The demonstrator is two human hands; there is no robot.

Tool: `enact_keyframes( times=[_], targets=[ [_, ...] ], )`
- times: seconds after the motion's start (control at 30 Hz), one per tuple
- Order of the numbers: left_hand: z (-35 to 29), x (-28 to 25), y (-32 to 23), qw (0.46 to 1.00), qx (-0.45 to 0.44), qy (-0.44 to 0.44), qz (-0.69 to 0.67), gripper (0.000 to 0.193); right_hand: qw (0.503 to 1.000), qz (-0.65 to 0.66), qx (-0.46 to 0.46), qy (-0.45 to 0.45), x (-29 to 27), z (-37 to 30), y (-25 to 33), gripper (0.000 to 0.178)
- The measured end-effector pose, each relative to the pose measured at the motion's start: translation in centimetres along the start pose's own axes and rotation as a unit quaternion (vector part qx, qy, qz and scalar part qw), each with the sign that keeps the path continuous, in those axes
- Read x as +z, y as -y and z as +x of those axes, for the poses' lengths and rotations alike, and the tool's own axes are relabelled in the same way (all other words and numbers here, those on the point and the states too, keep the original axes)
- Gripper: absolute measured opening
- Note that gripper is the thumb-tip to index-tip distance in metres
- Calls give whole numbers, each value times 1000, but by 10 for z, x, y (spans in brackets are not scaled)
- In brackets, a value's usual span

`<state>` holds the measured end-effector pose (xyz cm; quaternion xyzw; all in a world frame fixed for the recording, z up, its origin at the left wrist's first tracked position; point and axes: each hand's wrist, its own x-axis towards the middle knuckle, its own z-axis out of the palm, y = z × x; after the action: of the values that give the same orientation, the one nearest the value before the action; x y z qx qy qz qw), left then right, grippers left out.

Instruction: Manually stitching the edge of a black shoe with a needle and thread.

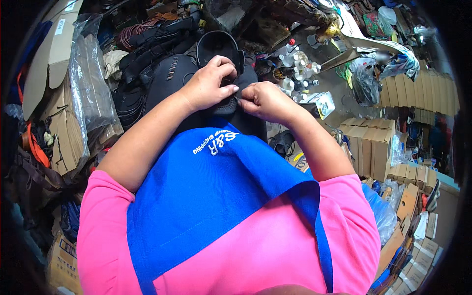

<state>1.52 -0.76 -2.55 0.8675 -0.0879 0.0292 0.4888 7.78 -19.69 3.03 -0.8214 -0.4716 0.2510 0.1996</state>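
Observation:
A black shoe (218,45) rests on my lap, its hollow opening facing away from me. Its near end, with a row of stitching (226,106), lies under my fingers. My left hand (212,84) curls over the shoe from the left, fingers bent and thumb reaching across it. Close by on the right, my right hand (268,102) has its thumb and forefinger pinched together at the shoe's edge. Something thin and small may be between those fingertips, too small to make out. A blue apron (196,172) covers my front up to the shoe.
Several white bottles (300,69) stand on the floor ahead to the right. Cardboard boxes (366,147) are stacked at the right. Flattened cardboard (61,125) with clear plastic leans at the left. Black cords and straps (132,93) lie heaped beside my lap.

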Motion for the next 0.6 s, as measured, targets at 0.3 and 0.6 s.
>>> enact_keyframes(
  times=[0.3, 0.6],
  targets=[
    [16, -22, 16, 994, 22, 104, 7, 24, 987, 103, 17, -120, -23, -52, 6, 12],
    [34, -38, 11, 976, -11, 214, -43, 19, 993, 27, 13, -113, -15, -25, 0, 28]
  ],
)
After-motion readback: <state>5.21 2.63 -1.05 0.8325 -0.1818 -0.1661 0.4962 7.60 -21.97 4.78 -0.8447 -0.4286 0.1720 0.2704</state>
